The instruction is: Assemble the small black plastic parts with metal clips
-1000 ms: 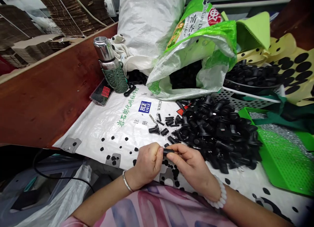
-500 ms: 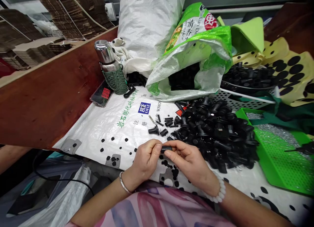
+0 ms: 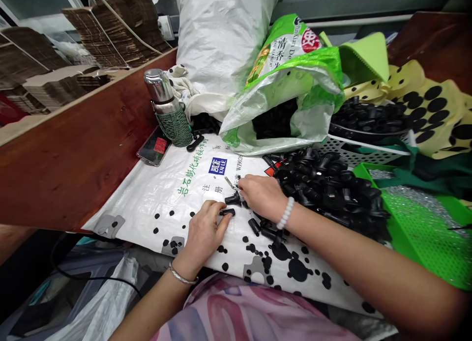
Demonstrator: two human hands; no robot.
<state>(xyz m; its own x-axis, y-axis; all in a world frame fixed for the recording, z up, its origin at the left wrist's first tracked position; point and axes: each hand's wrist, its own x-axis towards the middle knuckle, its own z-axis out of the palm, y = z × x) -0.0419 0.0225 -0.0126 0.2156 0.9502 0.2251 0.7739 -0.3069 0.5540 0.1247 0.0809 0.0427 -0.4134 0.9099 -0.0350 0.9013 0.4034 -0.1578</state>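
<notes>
Between the thumb and fingers of my left hand is a small black cylindrical plastic part, held low over the white sheet. My right hand reaches across to several small loose black pieces, its fingers bunched downward; whatever lies under the fingertips is hidden. Close by are a black flanged part and a thin metal strip. A loose black cylinder lies below my right hand. Beyond my right wrist spreads a big heap of black plastic parts.
A steel flask and a phone stand along the wooden board. An opened green-and-white bag sits behind the heap. To the right is a green perforated tray with small shiny pieces.
My hands have parted. The right one left the black cylindrical part and moved up to the loose pieces; the left moved slightly left, keeping the part.
</notes>
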